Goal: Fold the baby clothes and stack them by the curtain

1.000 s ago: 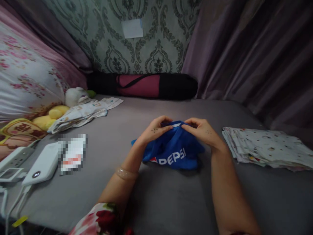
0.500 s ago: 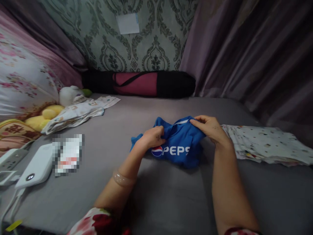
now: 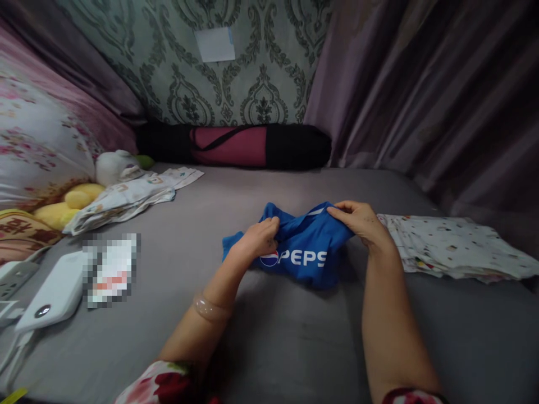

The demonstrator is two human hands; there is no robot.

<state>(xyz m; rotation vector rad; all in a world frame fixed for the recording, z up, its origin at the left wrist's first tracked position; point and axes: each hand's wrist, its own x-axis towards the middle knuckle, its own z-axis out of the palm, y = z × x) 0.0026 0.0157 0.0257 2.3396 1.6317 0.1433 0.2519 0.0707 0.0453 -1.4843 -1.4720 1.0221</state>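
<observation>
A blue garment (image 3: 303,247) with a white Pepsi logo lies bunched on the grey bed sheet (image 3: 261,336) in the middle. My left hand (image 3: 257,239) is closed on its left side, just above the round logo. My right hand (image 3: 357,221) pinches the garment's upper right edge, where a white stripe shows. A clear bangle sits on my left wrist. Both forearms reach in from the bottom of the view.
Folded patterned cloths (image 3: 450,247) are stacked at the right. More patterned cloth (image 3: 126,196) and plush toys (image 3: 80,205) lie at the left. A white power bank (image 3: 53,292) rests near the left edge. A black and pink rolled bag (image 3: 236,145) lies along the wall. Curtains hang on the right.
My hands, close together at the garment's top a second ago, have drawn apart. The left hand moved down and left along the cloth, uncovering the round logo. The view shifted slightly right.
</observation>
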